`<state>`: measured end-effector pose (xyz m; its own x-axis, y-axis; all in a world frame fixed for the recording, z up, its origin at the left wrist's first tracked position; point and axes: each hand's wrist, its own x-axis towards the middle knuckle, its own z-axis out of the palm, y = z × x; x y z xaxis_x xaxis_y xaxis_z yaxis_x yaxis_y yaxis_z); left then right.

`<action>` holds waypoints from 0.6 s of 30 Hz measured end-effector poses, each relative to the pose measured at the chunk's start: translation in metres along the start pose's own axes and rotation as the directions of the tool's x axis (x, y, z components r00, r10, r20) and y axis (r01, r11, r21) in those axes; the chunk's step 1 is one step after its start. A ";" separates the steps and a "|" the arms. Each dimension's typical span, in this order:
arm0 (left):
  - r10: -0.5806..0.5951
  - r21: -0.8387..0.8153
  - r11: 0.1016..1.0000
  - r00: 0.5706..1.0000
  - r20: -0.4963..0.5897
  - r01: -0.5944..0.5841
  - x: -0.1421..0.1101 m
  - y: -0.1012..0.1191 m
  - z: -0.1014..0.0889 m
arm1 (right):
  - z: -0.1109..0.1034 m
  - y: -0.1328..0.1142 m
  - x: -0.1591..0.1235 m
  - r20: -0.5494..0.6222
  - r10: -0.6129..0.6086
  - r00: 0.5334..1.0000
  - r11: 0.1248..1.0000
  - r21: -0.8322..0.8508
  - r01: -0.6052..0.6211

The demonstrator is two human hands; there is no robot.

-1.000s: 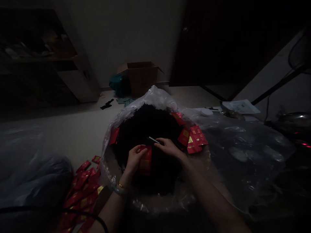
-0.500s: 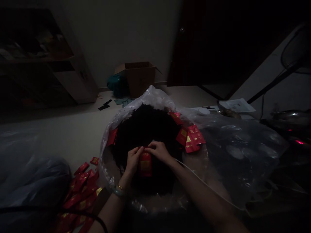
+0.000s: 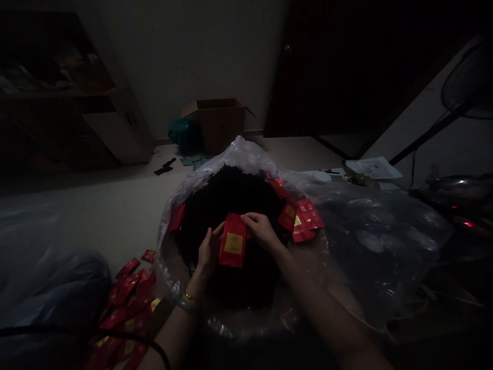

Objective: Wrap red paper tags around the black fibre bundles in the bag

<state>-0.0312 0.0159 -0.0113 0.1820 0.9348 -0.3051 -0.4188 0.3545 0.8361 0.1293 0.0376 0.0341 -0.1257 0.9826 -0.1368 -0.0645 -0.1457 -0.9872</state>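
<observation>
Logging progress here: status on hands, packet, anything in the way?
Right hand pinching red packet by upper corner. Left hand beside it, grip unclear. Packet over dark pile; other packets aside, at pile's edge.

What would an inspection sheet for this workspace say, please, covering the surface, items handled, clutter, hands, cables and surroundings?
Surface: plastic sheeting rings a dark mass; pale floor beyond.
Items handled: one red packet with a gold panel, above the dark mass.
Clutter: loose packets at the right rim; a packet pile at lower left.
Hands: right hand pinches the packet's upper right corner; left hand is at its left edge, grip unclear.
Cables: a dark cord curves across the lower left; its ends are not visible.
Surroundings: dim; an open cardboard box by the wall, a dark door to its right.
</observation>
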 end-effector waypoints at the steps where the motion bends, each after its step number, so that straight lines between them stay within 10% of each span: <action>1: -0.033 0.003 0.999 0.999 0.007 0.033 0.002 -0.001 -0.001 | 0.007 -0.004 0.001 0.013 0.000 1.000 0.997 0.080 -0.001; 5: -0.254 0.075 0.965 0.967 0.005 0.253 0.008 -0.001 -0.003 | 0.026 -0.017 0.009 0.230 -0.050 0.972 0.976 0.216 -0.001; 7: -0.213 0.082 0.974 0.977 -0.009 0.213 0.006 0.000 -0.001 | 0.011 -0.015 0.017 0.150 -0.104 0.983 0.991 0.104 0.089; 9: -0.165 0.110 0.980 0.986 -0.022 0.167 0.002 0.001 0.002 | -0.025 -0.006 0.023 -0.058 -0.182 0.982 0.958 -0.235 0.164; 12: -0.135 0.173 0.975 0.990 -0.029 0.138 -0.003 0.003 0.007 | -0.097 0.017 0.025 -0.224 -0.240 0.944 0.639 -0.769 -0.020; 15: -0.114 0.220 0.968 0.993 -0.027 0.117 -0.006 0.004 0.010 | -0.154 0.041 0.022 -0.234 -0.156 0.960 0.388 -0.908 -0.158; 18: -0.106 0.254 0.961 0.994 -0.025 0.109 -0.006 0.004 0.010 | -0.176 0.057 0.023 -0.184 -0.103 0.978 0.321 -0.936 -0.142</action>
<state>-0.0245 0.0115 -0.0018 0.2030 0.8920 -0.4038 -0.1569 0.4367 0.8858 0.2969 0.0722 -0.0394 0.0658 0.9967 -0.0473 0.9240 -0.0787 -0.3743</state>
